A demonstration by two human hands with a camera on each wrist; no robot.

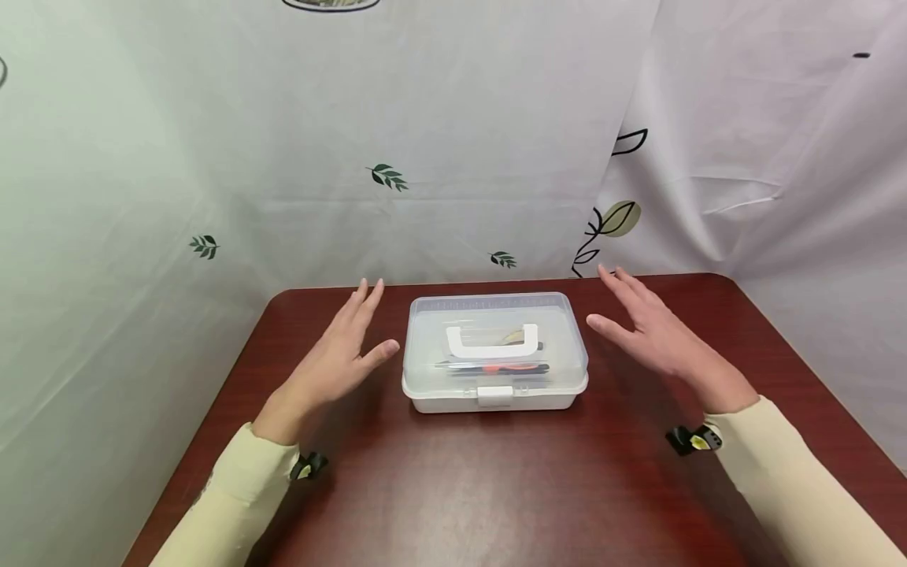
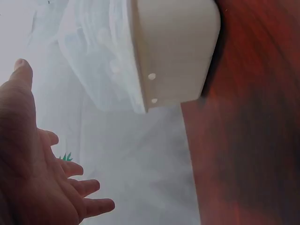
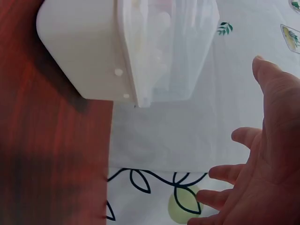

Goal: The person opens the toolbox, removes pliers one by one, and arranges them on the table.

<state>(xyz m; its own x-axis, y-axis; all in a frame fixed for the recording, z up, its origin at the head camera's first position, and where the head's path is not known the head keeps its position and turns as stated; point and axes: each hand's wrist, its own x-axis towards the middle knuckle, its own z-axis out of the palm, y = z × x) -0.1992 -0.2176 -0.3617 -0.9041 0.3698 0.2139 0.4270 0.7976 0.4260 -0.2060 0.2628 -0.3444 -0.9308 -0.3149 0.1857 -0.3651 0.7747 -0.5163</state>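
A lidded plastic storage box [image 1: 496,350] stands on the table in the head view, its lid down. The lid is see-through, with a white carry handle [image 1: 492,350] on top and a white latch [image 1: 495,396] in front. Dark and orange items show dimly inside. My left hand [image 1: 340,350] hovers to the left of the box, fingers extended and thumb toward it. On the other side my right hand [image 1: 655,335] is held in the same way, apart from the box. Both wrist views show a white end wall [image 2: 176,51] beside spread, bare fingers.
The dark red wooden table [image 1: 453,488] reaches back to a white cloth [image 1: 453,142] printed with leaves, which hangs behind it and along both sides. Small black devices are strapped at both wrists, below pale yellow sleeves [image 1: 237,488].
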